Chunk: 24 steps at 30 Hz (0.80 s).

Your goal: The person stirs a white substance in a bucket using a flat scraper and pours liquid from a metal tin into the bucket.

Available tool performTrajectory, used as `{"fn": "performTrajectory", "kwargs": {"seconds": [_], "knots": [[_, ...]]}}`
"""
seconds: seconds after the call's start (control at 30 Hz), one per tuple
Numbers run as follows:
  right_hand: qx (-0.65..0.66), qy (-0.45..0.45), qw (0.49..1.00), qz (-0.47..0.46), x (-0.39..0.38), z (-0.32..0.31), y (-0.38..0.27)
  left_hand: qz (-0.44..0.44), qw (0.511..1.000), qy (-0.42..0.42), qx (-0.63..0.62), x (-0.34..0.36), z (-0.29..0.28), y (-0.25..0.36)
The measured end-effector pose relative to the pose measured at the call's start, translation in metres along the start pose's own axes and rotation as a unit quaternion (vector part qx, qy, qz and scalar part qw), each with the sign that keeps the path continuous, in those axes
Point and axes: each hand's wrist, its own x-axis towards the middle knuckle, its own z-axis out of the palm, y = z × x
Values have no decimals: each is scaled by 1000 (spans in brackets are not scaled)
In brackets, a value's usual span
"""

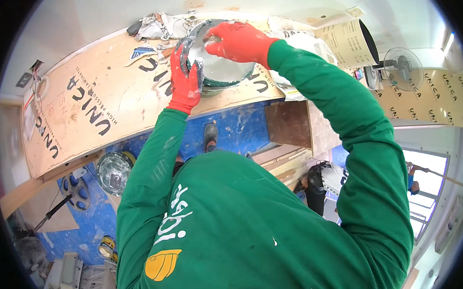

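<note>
Both my hands wear red gloves and are at a round bucket [223,75] of smooth whitish paste on the paper-covered worktop. My left hand [184,83] is upright against the bucket's left side. Its thumb and fingers close on a dark, paste-smeared thing whose kind I cannot make out. Over the far part of the bucket, my right hand [237,42] is curled, fingertips pressed together. Pale paste shows at those fingertips, and whatever they may hold is hidden. Grey smears coat the bucket's rim.
Crumpled paper [162,27] lies left of the bucket, and a large cardboard tube [343,42] lies to its right. A fan [404,67] stands farther right. Below the worktop are a lidded bucket [115,173] and a wooden box [288,124] on blue floor covering. Another person [316,187] is at the lower right.
</note>
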Motion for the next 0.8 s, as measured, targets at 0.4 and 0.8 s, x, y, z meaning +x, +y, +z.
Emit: {"fn": "performTrajectory", "kwargs": {"seconds": [0.4,0.8], "knots": [[-6,-147,984,-101,-7,-18,-14,-33,995,-8,-94,1,-3,4],[6,-36,998,-49,-18,-25,-2,22,997,6,78,-6,-2,-15]]}}
